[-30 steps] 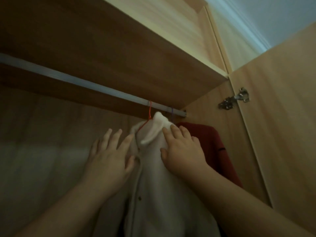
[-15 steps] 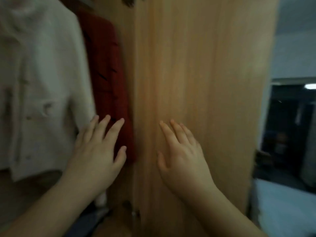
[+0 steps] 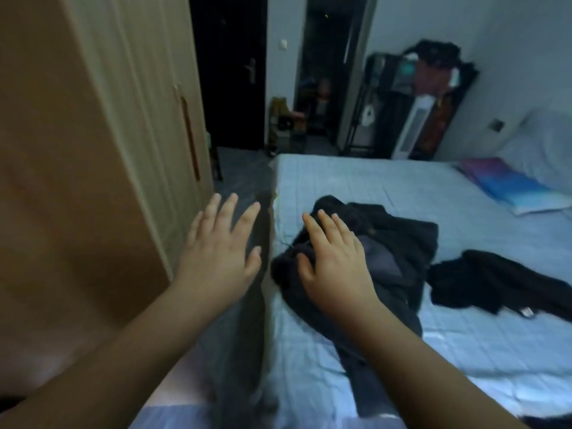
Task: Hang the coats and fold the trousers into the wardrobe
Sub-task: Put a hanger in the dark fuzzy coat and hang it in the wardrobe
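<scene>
Both hands, left [image 3: 218, 252] and right [image 3: 335, 261], are empty and spread; gather the dark coat [image 3: 393, 243] on the bed [image 3: 387, 181] by its collar.

The right hand [image 3: 335, 267] hides part of the dark garment [image 3: 393, 258], possibly trousers, its lower end cut off.

To your left the wardrobe door [image 3: 77, 181] walls off that side. A narrow strip of floor [image 3: 244, 187] runs between it and the bed [image 3: 371, 187]. Bare sheet lies beyond the dark garment pile [image 3: 396, 252] and the black garment [image 3: 495, 280].
</scene>
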